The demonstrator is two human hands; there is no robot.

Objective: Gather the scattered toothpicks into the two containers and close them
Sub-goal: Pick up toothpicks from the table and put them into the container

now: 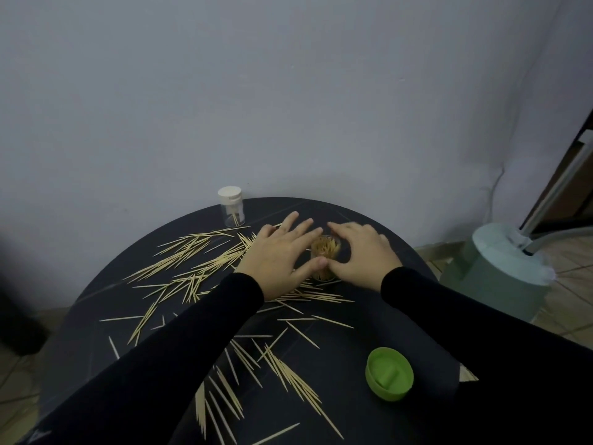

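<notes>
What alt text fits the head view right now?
Both hands, left hand and right hand, flank an open toothpick jar on a dark round table strewn with toothpicks. A green lid lies near; a white-capped jar stands at the far edge.

Table (369, 319): black, faint pale thin lines across top
Toothpicks (192, 252): pale yellow-tan, scattered over the black
Open jar (325, 252): clear, contents golden tan
Far jar (233, 215): clear body, cream-white cap (229, 194)
Loose lid (389, 374): bright lime green, uniform, inside the same green
Sleeves (199, 342): plain black, no pattern
Wall (288, 91): flat pale grey-blue, unpatterned
Bin (500, 271) at right: muted sage green body, lighter mint-grey top
Floor (574, 284): beige-tan tiles, darker grout lines
Door frame (564, 178), far right: brown with a white strip
</notes>
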